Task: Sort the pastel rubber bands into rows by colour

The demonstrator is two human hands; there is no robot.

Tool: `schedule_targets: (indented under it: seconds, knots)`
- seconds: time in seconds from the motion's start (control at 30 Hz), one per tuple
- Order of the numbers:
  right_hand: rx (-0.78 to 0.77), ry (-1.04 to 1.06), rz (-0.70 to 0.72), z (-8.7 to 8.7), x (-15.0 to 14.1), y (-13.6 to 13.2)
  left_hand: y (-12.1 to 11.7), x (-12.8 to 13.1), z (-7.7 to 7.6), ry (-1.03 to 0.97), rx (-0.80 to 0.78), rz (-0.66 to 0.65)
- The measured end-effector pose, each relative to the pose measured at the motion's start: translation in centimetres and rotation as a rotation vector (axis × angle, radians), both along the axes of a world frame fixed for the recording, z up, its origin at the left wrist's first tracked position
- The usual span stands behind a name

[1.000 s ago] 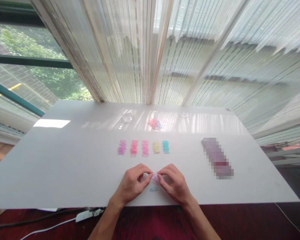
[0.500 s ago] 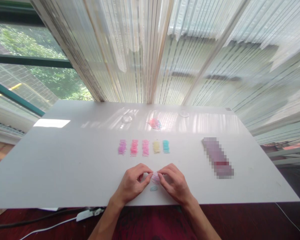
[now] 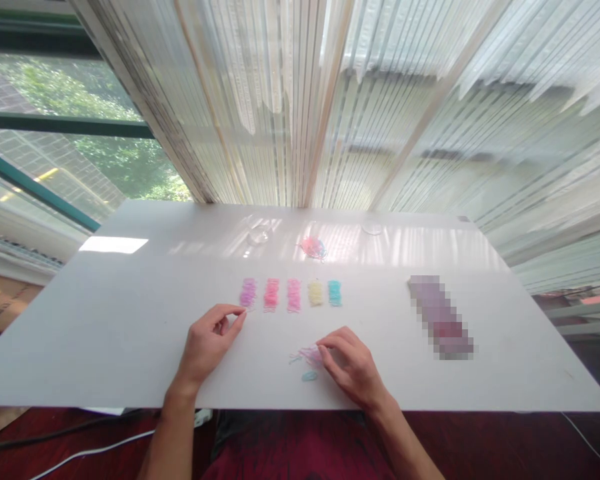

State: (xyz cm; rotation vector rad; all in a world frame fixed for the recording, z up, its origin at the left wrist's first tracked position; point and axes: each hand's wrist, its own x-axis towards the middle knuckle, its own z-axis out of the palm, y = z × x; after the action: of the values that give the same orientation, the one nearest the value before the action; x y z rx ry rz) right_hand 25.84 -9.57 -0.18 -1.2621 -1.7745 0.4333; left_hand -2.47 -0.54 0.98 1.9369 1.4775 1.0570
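Observation:
My left hand [image 3: 207, 343] is pinched at thumb and forefinger, its tips at the near end of a row of purple rubber bands [image 3: 248, 293]. A thin purple band seems to lie at those fingertips. My right hand [image 3: 349, 367] has its thumb and forefinger closed at the edge of a loose pile of pale purple bands [image 3: 309, 355]; what is between the tips is hidden. A small clump of blue bands [image 3: 309, 377] lies just in front of that pile. Right of the purple row run rows of red-pink bands [image 3: 271, 295], pink bands [image 3: 293, 295], yellow bands [image 3: 315, 294] and turquoise bands [image 3: 335, 293].
A mixed heap of pink and blue bands [image 3: 313, 247] lies farther back on the white table [image 3: 105, 320]. Clear round dishes or lids [image 3: 259, 233] [image 3: 372, 229] flank it. A blurred-out purple oblong [image 3: 443, 319] lies at the right. Curtains and a window stand behind.
My left hand has moved left and away from me, from the loose pile to the purple row. The right hand stays by the pile, where more loose strands now show.

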Motion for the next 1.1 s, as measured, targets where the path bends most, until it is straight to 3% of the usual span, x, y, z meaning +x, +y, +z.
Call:
schedule_targets:
  seconds: [0.5, 1.1]
  knots:
    - [-0.028, -0.010, 0.001, 0.0, 0.1, 0.0, 0.9, -1.2, -0.5, 0.208, 0.106, -0.014]
    - [-0.057, -0.016, 0.005, -0.4, 0.1, -0.1, 1.2, -1.0, -1.4, 0.283, 0.193, 0.037]
